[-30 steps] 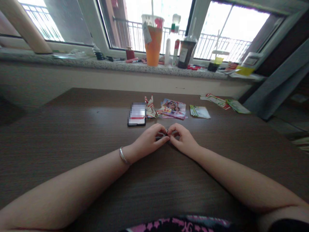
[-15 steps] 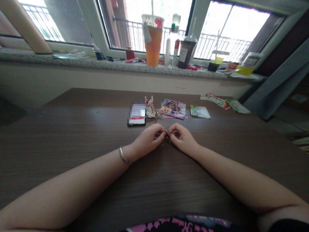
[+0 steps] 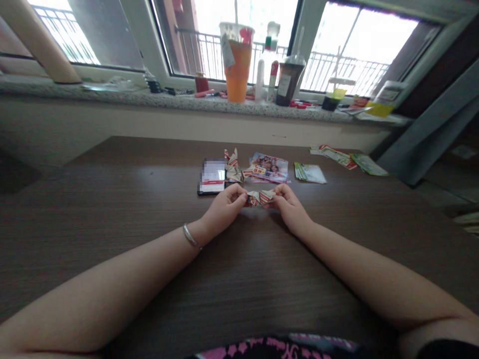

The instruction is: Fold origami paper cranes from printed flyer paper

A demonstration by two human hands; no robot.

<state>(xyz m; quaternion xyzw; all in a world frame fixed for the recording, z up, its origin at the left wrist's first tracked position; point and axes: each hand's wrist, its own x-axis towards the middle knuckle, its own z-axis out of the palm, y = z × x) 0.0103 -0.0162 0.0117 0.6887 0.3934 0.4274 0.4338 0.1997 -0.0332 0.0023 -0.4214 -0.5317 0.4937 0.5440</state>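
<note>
A small piece of folded paper (image 3: pixel 261 198), cream with red stripes, is stretched between my two hands just above the table. My left hand (image 3: pixel 229 203) pinches its left end between thumb and fingers; a silver bangle (image 3: pixel 189 235) circles that wrist. On the other end, my right hand (image 3: pixel 291 207) is closed in a similar pinch. Right behind my left hand lies a phone (image 3: pixel 212 177) with a lit screen. Beside the phone stands a pointed folded-paper figure (image 3: pixel 234 167) in the same striped paper.
Printed leaflets (image 3: pixel 270 168) lie behind my hands, with a stack of green-and-white paper (image 3: pixel 310 173) to their right. More paper strips (image 3: pixel 339 157) are at the table's far right. On the windowsill (image 3: pixel 179 102) stand an orange drink cup (image 3: pixel 237 70), a dark cup (image 3: pixel 289 82) and bottles.
My hands have moved apart and slightly away from me. The folded paper, mostly hidden between my fingertips before, now shows its striped faces spread between them.
</note>
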